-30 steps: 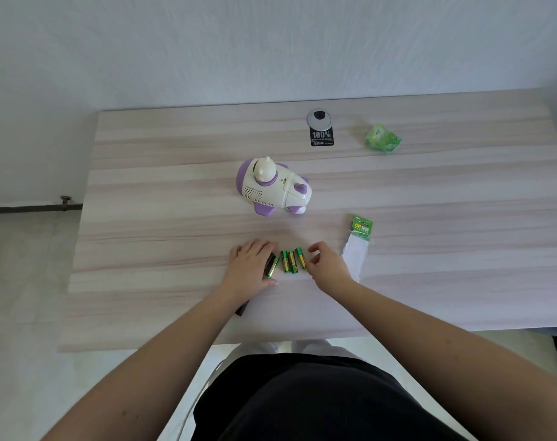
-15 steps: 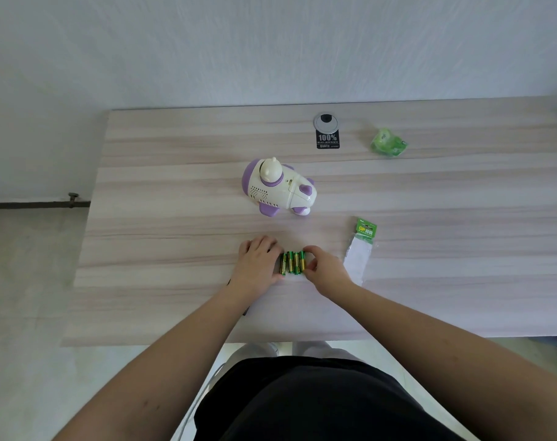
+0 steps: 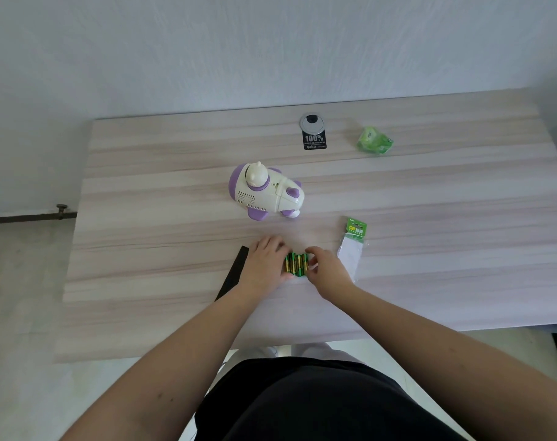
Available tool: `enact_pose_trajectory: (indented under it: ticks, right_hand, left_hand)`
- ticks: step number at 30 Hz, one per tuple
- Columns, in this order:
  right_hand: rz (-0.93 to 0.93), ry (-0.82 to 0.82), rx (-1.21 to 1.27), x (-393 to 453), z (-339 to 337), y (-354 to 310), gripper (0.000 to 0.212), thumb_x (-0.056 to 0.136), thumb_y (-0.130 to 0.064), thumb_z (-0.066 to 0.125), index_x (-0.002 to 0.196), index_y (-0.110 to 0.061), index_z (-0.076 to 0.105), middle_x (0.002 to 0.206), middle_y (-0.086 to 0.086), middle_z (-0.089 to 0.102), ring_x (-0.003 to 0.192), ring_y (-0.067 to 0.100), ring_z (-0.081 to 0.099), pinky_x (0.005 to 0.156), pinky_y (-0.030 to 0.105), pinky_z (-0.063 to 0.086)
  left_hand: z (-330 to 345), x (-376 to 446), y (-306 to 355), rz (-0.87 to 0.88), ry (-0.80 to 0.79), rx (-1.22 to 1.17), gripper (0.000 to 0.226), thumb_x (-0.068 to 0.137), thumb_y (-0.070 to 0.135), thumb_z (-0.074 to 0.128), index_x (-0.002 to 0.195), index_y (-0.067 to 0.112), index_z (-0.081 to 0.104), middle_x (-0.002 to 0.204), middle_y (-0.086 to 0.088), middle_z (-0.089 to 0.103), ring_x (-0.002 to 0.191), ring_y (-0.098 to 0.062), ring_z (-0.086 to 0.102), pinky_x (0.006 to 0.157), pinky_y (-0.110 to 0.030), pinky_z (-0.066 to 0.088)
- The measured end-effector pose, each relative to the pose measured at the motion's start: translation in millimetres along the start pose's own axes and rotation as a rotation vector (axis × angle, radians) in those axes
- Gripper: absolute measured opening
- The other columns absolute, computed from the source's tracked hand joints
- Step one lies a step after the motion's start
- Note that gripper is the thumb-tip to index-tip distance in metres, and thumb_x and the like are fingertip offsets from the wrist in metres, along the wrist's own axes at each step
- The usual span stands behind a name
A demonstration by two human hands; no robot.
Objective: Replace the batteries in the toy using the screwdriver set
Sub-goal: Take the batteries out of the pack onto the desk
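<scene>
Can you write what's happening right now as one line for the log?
step: gathering batteries | left hand: against row | right hand: against row | toy: untouched on table

A pale wood-grain desk (image 3: pixel 150 192) stands pushed against a plain white wall (image 3: pixel 207 49) with a faint brushed texture. A round metal cable grommet (image 3: pixel 311 121) sits near the desk's far edge. Left of the desk, a dark pipe (image 3: pixel 25 216) runs along the wall's base above a light floor (image 3: pixel 19 313). Soft, even light fills the room.
</scene>
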State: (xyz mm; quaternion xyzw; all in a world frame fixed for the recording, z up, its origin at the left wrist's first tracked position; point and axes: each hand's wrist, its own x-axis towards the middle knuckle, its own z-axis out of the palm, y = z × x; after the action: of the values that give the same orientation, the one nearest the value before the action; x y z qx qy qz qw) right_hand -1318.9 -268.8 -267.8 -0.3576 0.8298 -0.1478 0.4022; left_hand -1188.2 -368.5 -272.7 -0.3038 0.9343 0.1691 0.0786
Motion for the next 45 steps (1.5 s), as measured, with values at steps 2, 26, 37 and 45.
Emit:
enact_pose_trajectory:
  ticks: [2, 26, 37, 45]
  right_hand:
    - [-0.017, -0.009, -0.009, -1.0, -0.9, 2.6, 0.05, 0.088, -0.009, 0.059, 0.135, -0.017, 0.047, 0.119, 0.009, 0.054, 0.096, 0.023, 0.059, 0.083, 0.032, 0.049]
    - [-0.108, 0.084, -0.13, -7.6, -13.3, 29.7, 0.023, 0.099, -0.02, 0.047, 0.118, -0.011, 0.058, 0.116, 0.004, 0.054, 0.104, 0.021, 0.057, 0.083, 0.027, 0.043]
    - [-0.275, -0.079, -0.219, -18.9, -17.7, 42.2, 0.021, 0.099, -0.019, 0.047, 0.111, -0.014, 0.064, 0.112, 0.003, 0.059, 0.11, 0.02, 0.05, 0.092, 0.028, 0.041]
    - [-0.337, 0.054, -0.079, -17.4, -18.9, 6.9, 0.019, 0.097, -0.018, 0.052, 0.113, -0.014, 0.063, 0.101, 0.003, 0.06, 0.088, 0.02, 0.057, 0.08, 0.031, 0.047]
  left_hand:
    - [2.2, 0.8, 1.1, 0.02, -0.025, -0.015, 0.052, 0.079, 0.046, 0.07, 0.123, 0.021, 0.057, 0.123, 0.002, 0.051, 0.121, -0.02, 0.042, 0.097, -0.033, 0.031]
    - [21.8, -55.8, -34.4, -0.124, 0.249, -0.199, 0.046, 0.087, 0.03, 0.04, 0.126, 0.016, 0.059, 0.13, -0.003, 0.06, 0.122, -0.025, 0.054, 0.098, -0.037, 0.041]
    - [34.9, -82.7, -46.4, -0.19, 0.134, -0.213, 0.06, 0.09, 0.041, 0.039, 0.145, 0.016, 0.042, 0.155, -0.005, 0.033, 0.143, -0.024, 0.029, 0.112, -0.036, 0.031]
    - [27.4, -84.9, -43.0, -0.396, 0.102, -0.294, 0.095, 0.079, 0.05, 0.069, 0.152, 0.012, 0.022, 0.158, -0.012, 0.022, 0.146, -0.029, 0.019, 0.118, -0.039, 0.02]
